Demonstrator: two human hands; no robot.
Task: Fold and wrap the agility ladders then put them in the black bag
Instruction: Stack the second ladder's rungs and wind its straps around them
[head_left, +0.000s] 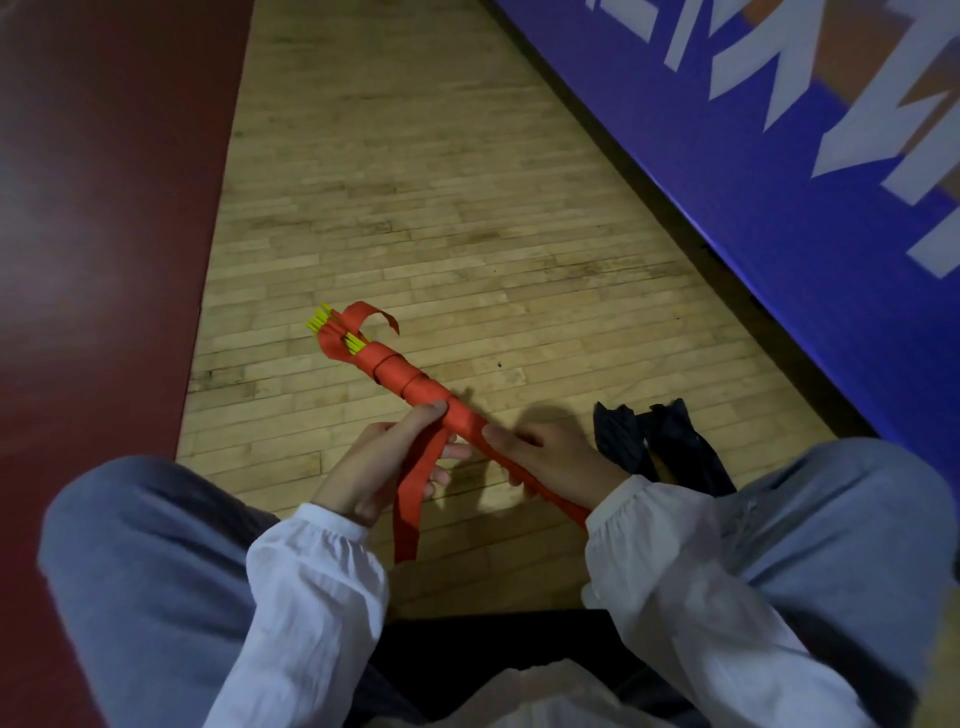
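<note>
1. A person is sitting on the wood floor (467, 208), knees apart, holding one ladder (415, 384) up in front of them between both hands, clear of the boards.
2. Folding is looking done: the yellow rungs (322, 323) are sitting together in one tight bundle, with their tips poking out at the far end.
3. Wrapping is going on, not finished. The red strap (395, 370) is coiling round the bundle and covering most of the length that is showing. A loose tail (410, 504) is hanging down and nothing is tying it off.
4. The left hand (384, 467) is gripping with curled fingers. Its thumb is pressing the strap onto the bundle and the tail is running down past its fingers.
5. The right hand (556, 457) is curling round the near part of the bundle, thumb on top, steadying it.
6. The bag (654, 441) is lying crumpled on the floor just beside the right hand, by the right knee. I cannot tell whether its mouth is open, and the ladder is not in it.
7. What is remaining, by my reading: winding the tail round, securing it, then bagging.
8. Only one ladder is showing, so I cannot tell about the others.
</note>
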